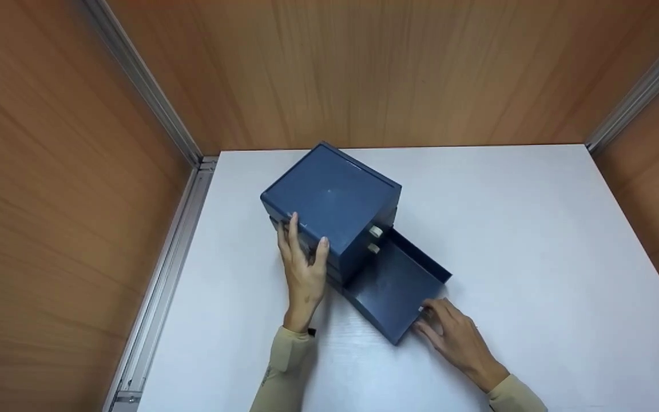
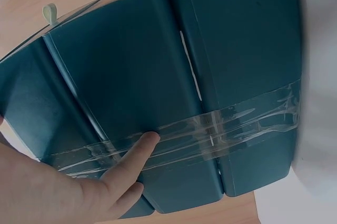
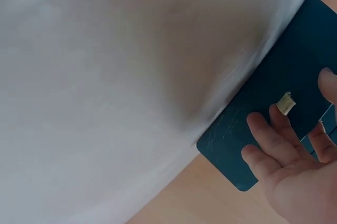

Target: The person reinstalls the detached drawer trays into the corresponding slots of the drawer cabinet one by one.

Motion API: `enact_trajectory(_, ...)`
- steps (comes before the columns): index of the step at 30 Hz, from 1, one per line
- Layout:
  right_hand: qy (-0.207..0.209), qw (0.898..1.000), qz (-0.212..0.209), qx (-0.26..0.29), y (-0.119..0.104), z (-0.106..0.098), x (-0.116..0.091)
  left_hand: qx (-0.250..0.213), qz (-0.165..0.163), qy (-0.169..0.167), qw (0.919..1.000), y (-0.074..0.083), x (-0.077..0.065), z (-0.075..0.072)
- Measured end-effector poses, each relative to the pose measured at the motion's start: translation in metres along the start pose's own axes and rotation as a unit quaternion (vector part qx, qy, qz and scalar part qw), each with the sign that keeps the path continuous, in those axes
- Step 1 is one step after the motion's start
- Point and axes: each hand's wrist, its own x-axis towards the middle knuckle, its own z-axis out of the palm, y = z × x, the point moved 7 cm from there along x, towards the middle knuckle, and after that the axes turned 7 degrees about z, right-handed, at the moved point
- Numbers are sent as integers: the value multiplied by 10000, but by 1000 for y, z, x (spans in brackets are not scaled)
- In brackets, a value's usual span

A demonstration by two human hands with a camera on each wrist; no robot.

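A dark blue drawer unit (image 1: 329, 197) stands turned at an angle on the white table, its bottom drawer (image 1: 392, 286) pulled out and bare inside. My left hand (image 1: 305, 274) rests on the unit's side and top edge with fingers extended; the left wrist view shows a fingertip on clear tape (image 2: 242, 121) round that side. At the drawer's front, my right hand (image 1: 458, 337) holds the front wall, one finger appearing to reach over its rim. In the right wrist view, a fingertip touches the pale pull tab (image 3: 286, 104) on the drawer's front.
Pale tabs (image 1: 375, 231) mark the two upper drawers, which are closed. Wooden panels (image 1: 398, 74) enclose the table (image 1: 524, 229) at the back and both sides. Metal rails (image 1: 163, 269) run along the left side and the corners.
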Motion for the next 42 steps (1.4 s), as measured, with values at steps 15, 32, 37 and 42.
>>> enact_trajectory(15, 96, 9993, -351, 85, -9, 14, 32, 95, 51, 78, 9999, -1, 1, -4)
enact_trajectory(32, -116, 9995, -247, 187, -19, 38, 59, 116, -161, -66, 9998, -4, -1, -4)
enact_trajectory(37, -56, 9996, -242, 143, -21, 43, 65, 107, -141, -50, 9998, -4, -2, -4)
enact_trajectory(42, -38, 9998, -143, 134, -24, 46, 70, 94, -84, -47, 9999, -4, -1, -4)
